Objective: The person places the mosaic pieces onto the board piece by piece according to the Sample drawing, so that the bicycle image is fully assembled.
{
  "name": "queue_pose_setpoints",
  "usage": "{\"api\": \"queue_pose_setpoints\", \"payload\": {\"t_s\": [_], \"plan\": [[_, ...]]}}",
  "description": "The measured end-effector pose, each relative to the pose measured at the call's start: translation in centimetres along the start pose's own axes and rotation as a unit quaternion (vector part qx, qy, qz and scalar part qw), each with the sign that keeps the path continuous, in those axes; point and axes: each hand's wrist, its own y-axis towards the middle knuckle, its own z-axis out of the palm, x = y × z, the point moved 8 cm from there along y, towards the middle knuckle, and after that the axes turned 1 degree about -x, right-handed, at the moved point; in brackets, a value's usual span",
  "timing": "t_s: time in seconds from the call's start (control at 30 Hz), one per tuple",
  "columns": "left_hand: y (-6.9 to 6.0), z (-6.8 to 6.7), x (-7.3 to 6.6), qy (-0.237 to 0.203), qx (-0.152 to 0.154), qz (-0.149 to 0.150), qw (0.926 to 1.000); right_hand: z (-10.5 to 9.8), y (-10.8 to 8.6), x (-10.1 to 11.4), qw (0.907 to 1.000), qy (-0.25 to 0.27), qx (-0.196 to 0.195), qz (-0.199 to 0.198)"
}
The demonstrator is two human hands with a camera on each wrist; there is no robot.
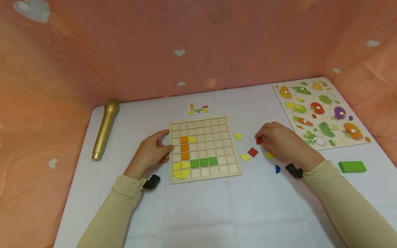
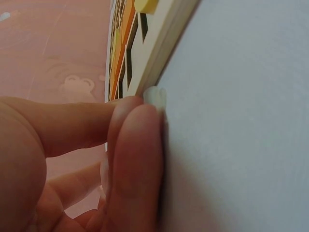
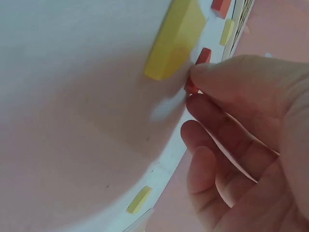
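A wooden grid board (image 1: 214, 171) lies flat, with orange squares (image 1: 184, 147) in a column, green squares (image 1: 204, 162) in a row and yellow quarter-circle pieces set in it. My left hand (image 1: 150, 152) rests at the board's left edge, fingertips touching its side. To the right of the board, my right hand (image 1: 279, 142) pinches a small red piece (image 3: 203, 56) between thumb and index finger, which partly hide its shape. Around it lie a red square (image 1: 253, 152), yellow quarter-circle pieces (image 1: 238, 136) and a blue half-circle piece (image 1: 277, 169).
Behind the board lies a small pattern card (image 1: 198, 106). A gold toy microphone (image 1: 105, 130) lies at the left. At the right are a vegetable peg puzzle (image 1: 321, 115) and a green block (image 1: 352, 167). Pink cloth (image 1: 196, 72) rises behind the white table (image 1: 196, 220).
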Motion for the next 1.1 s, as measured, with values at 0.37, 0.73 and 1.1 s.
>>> {"api": "queue_pose_setpoints", "payload": {"t_s": [0.37, 0.73, 1.1], "plan": [[0.0, 0.2, 0.1, -0.003, 0.001, -0.006, 1.0, 0.1, 1.1, 2.7, 0.9987, 0.048, -0.015, 0.002], [0.2, 0.1, 0.0, -0.002, 0.001, 0.006, 1.0, 2.2, 3.4, 9.2, 0.9975, 0.033, -0.015, -0.061], [0.1, 0.0, -0.1, 0.004, 0.001, 0.003, 1.0, 3.2, 3.3, 10.5, 0.9964, 0.035, -0.02, -0.075]]}}
